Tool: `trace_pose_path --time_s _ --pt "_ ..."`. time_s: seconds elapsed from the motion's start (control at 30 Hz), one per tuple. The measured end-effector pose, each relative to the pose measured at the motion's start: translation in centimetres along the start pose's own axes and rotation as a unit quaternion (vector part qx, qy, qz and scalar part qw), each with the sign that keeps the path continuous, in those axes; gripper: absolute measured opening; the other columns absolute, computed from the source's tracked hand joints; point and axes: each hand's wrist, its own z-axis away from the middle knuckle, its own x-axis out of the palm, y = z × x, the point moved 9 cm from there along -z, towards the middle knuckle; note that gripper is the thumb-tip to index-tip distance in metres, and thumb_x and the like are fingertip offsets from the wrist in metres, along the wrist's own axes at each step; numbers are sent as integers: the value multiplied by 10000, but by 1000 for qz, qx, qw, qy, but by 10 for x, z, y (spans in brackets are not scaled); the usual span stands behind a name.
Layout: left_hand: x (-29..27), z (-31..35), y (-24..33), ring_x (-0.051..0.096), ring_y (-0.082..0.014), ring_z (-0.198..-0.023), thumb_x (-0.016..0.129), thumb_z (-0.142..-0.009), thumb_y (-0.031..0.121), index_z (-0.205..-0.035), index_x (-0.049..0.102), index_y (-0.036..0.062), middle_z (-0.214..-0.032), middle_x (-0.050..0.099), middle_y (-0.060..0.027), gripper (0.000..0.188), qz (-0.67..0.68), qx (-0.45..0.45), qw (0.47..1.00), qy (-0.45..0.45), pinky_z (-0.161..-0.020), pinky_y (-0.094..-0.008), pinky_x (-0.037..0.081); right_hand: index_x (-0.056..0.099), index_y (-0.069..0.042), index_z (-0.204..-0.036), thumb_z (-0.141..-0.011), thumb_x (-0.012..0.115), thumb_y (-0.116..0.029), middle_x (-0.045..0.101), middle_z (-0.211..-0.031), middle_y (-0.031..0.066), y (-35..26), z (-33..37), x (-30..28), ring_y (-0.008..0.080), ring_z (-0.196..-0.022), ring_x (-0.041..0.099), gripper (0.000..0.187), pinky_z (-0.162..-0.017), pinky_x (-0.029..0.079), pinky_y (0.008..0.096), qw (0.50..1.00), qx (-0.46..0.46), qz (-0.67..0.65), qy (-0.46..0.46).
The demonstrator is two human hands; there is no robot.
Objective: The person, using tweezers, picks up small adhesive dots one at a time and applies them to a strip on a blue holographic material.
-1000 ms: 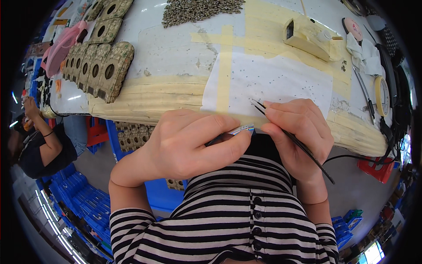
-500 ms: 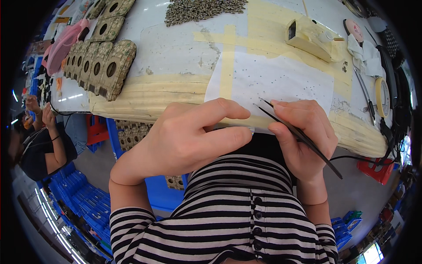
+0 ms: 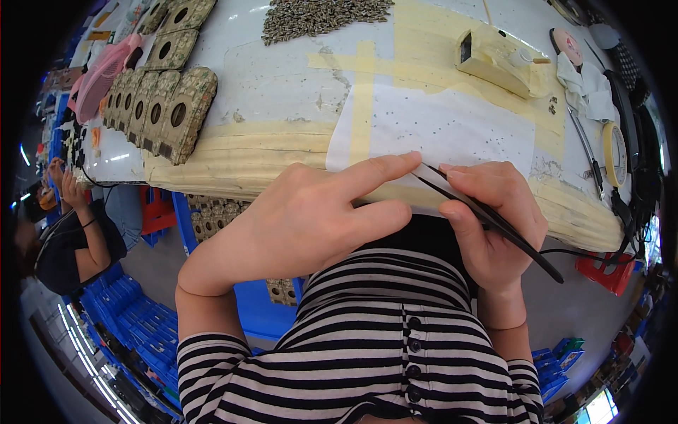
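Note:
In my right hand (image 3: 500, 219) is a pair of black tweezers (image 3: 505, 225), held between thumb and fingers. The tips slant up to the left, near the front edge of a white sheet of paper (image 3: 395, 116). My left hand (image 3: 311, 219) is open, index finger stretched out and thumb apart. Its index fingertip meets the tweezer tips, or nearly so. The other left fingers lie hidden beneath the hand, so I cannot see whether they have anything. Tiny dark bits (image 3: 436, 132) are scattered over the paper.
Camouflage-patterned cases (image 3: 180, 113) stand in rows at left beside a pink basket (image 3: 106, 74). Small metal pieces (image 3: 321, 18) lie heaped at the back. At right are a tape-covered box (image 3: 494, 63) and a tape roll (image 3: 614, 152). Another person's arm (image 3: 88, 237) shows at far left.
My left index finger has moved right and up to the tweezer tips. My right hand and the tweezers have shifted slightly right and down.

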Motion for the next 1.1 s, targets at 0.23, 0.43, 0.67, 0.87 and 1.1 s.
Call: trace_pose_path --time_s 0.23,0.43,0.67,0.87,1.1 --pt "-6 1 -5 658 -176 -650 707 -713 1 -813 661 61 -1165 665 -157 125 69 -23 997 20 -564 -253 507 672 14 -923 -761 806 -136 705 -870 133 6 3 -14 231 -734 657 257 -643 514 284 999 20 -11 23" --pt "-7 2 -37 627 -75 -695 698 -803 -8 -894 636 -14 -936 672 -90 110 305 -174 935 41 -585 -186 472 676 -18 -947 -764 796 -174 706 -907 148 -7 4 -21 222 -734 645 268 -632 502 288 994 -39 -95 29" --pt "0 0 -51 585 -17 -655 634 -881 14 -947 610 -55 -839 634 -28 98 377 -265 887 28 -559 -142 435 688 -39 -918 -750 780 -224 703 -922 118 -17 5 4 230 -702 616 266 -611 496 310 993 -83 -74 -28" --pt "-3 -3 -52 566 -5 -644 621 -880 8 -941 618 -48 -829 629 -16 83 337 -250 907 28 -548 -134 419 650 -26 -979 -811 740 -213 703 -950 149 -19 4 12 245 -709 611 267 -622 494 316 991 -110 -43 -62" --pt "-3 -5 -53 543 3 -644 619 -879 6 -925 620 -45 -824 625 -13 68 332 -243 910 41 -547 -136 406 700 -58 -842 -699 806 -232 709 -886 66 -18 2 16 197 -649 607 250 -580 497 290 992 -123 -5 -16"
